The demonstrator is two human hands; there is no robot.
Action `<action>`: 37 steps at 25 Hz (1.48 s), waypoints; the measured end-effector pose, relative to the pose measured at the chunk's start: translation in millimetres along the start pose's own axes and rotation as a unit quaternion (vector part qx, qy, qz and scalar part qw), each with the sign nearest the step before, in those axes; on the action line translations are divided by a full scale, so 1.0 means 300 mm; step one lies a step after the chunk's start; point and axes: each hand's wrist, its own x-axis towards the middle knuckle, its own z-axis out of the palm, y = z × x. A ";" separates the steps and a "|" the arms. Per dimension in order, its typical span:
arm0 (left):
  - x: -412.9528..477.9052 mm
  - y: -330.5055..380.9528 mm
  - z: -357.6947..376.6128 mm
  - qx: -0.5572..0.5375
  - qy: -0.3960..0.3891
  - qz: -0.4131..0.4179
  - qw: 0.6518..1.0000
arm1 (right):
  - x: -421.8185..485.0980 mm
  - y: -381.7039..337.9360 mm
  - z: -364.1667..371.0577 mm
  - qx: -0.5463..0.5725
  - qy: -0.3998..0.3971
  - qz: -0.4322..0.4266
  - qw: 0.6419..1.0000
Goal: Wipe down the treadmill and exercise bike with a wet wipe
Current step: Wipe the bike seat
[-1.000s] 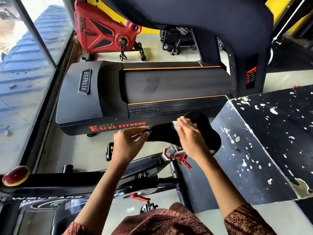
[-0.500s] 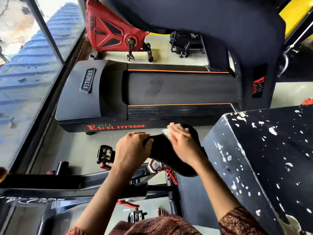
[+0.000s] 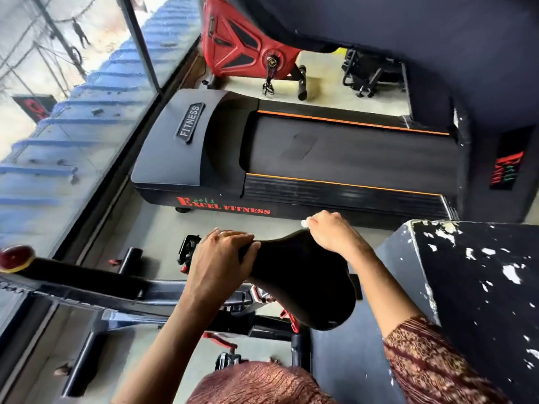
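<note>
The black saddle (image 3: 306, 275) of the exercise bike sits in the lower middle, above the bike's dark frame (image 3: 116, 290). My left hand (image 3: 221, 258) grips the narrow nose of the saddle. My right hand (image 3: 332, 231) rests on the saddle's far edge and pinches a small white wet wipe (image 3: 305, 222), mostly hidden under the fingers. Beyond the saddle lies the black treadmill (image 3: 335, 158) with orange stripes and red "Excel Fitness" lettering.
A black box with chipped white paint (image 3: 472, 287) stands close on the right. A glass wall (image 3: 73, 112) runs along the left. A red exercise bike (image 3: 242, 45) stands behind the treadmill. A red-tipped handle (image 3: 16, 258) sticks out at the left.
My right hand has slid with the wipe toward the saddle's far edge. My left hand stays on the nose. The view has moved closer and tilted.
</note>
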 end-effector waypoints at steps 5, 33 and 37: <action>-0.014 -0.011 0.013 0.013 0.017 -0.014 1.000 | 0.001 -0.117 0.036 -0.100 -0.034 -0.043 0.993; -0.079 -0.080 -0.053 -0.061 0.033 0.004 0.998 | -0.134 -0.221 0.126 -0.058 -0.042 -0.186 0.980; -0.066 -0.153 -0.086 -0.159 0.025 -0.020 0.987 | -0.127 -0.264 0.123 0.015 -0.076 -0.141 0.987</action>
